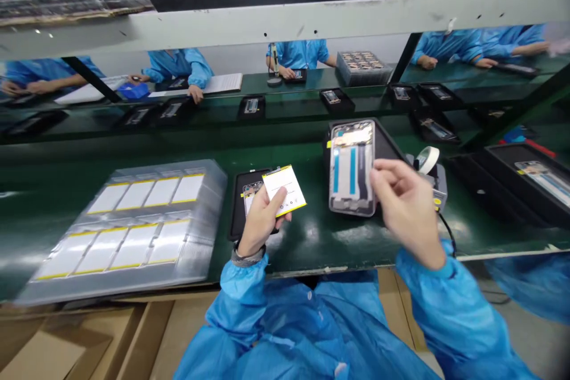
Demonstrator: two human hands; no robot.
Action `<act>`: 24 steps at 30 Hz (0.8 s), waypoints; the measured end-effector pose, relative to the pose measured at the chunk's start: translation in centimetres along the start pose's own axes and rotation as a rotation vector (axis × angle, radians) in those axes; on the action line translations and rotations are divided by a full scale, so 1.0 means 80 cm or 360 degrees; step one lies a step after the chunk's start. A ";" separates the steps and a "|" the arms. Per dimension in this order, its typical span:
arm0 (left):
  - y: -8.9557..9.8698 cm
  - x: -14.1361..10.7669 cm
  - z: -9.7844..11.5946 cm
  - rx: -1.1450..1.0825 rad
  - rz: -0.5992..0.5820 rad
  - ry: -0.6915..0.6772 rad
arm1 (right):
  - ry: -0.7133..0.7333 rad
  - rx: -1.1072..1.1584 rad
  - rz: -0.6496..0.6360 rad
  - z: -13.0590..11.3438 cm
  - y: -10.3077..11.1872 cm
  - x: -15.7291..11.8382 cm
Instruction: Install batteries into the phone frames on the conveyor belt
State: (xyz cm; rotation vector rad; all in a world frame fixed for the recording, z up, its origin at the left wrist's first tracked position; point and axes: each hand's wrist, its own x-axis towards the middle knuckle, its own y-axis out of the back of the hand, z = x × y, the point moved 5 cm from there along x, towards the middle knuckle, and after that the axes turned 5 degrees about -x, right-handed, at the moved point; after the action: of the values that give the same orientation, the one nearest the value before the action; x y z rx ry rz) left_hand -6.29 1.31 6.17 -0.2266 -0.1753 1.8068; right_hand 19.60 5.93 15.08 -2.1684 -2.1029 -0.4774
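Note:
My left hand (262,217) grips a white phone battery (285,190) with yellow edges, thumb on its printed face. Under that hand, a black tray (238,196) holding a phone frame lies partly hidden on the bench. In my right hand (403,199) is an open phone frame (351,175), pinched at its right edge and raised almost upright. Blue strips and a dark flex cable show inside the frame. Behind it sits another black tray (387,139), largely covered by the frame and hand.
Clear plastic trays of batteries (202,225) stand on the left of the green bench (312,249). A tape dispenser (439,181) is beside my right hand, with black trays (499,172) further right. Several co-workers in blue sit across, behind a line of trays. A shelf beam (285,29) crosses overhead.

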 end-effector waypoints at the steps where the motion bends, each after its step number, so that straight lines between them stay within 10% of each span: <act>1: 0.002 -0.009 0.007 0.0010 0.0006 0.0017 | -0.0027 0.0037 -0.0034 0.007 -0.018 -0.020; 9: -0.010 -0.045 -0.002 0.0250 -0.0035 0.0055 | -0.0405 0.0466 -0.0413 0.100 -0.120 -0.089; 18: -0.011 -0.042 0.007 0.1309 0.0168 -0.0172 | -0.0406 0.0538 -0.0347 0.120 -0.116 -0.099; 24: -0.015 -0.040 0.012 0.1212 0.0311 -0.0264 | -0.0442 0.0577 -0.0324 0.128 -0.109 -0.103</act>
State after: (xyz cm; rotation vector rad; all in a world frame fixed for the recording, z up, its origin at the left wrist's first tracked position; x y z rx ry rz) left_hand -4.61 -1.49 7.55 0.4599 0.4324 1.9550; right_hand 12.57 1.25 1.75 -1.9135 -2.3367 0.1982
